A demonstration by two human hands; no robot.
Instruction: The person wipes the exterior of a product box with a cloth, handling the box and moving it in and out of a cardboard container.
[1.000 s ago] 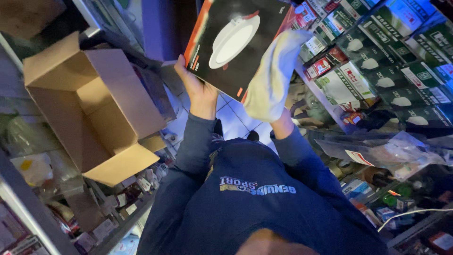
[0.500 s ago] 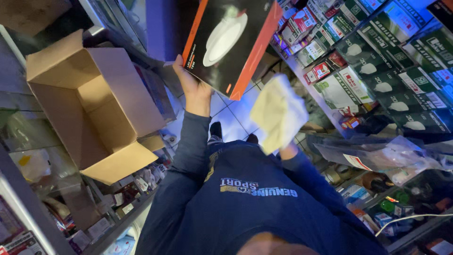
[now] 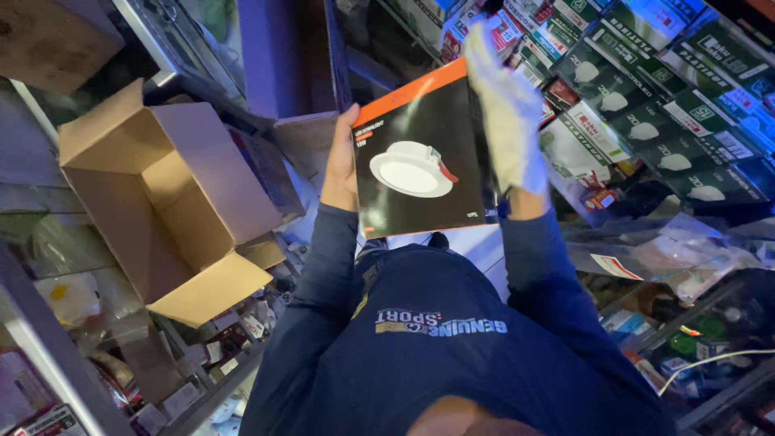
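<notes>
1. Black square cardboard box [image 3: 420, 153], with an orange band along its far edge and a picture of a round white recessed lamp on its face, was held up in mid-air between both hands, above the person's dark blue sweatshirt [image 3: 484, 379].
2. The left hand [image 3: 341, 165] was clamped on the box's left edge, with the thumb on the printed face and the fingers hidden behind it.
3. The right hand [image 3: 508, 113] lay along the box's right edge, covered by a white fabric [image 3: 517, 157]. I could not tell whether this was a glove or a cloth. Its outline looked long and flat, but the fingers were hidden, so its grip could not be told.
4. As a judgement, the step in hand was handling or wiping the box's surface, with the left hand carrying the weight and the right pressed against it.
5. Further handling would call for a steady left-hand grip, since the box looked smooth, slightly glossy and thin-walled.
6. An open brown corrugated carton [image 3: 161, 202] sat to the left with its flaps spread and its matt inside showing nothing in it.
7. Stacked green-and-black printed boxes [image 3: 686, 105] filled the shelves to the far right, each rigid and rectangular with a pale lamp picture.
8. Crinkled clear plastic bags [image 3: 686, 250] lay on the right, nearer than those boxes.
</notes>
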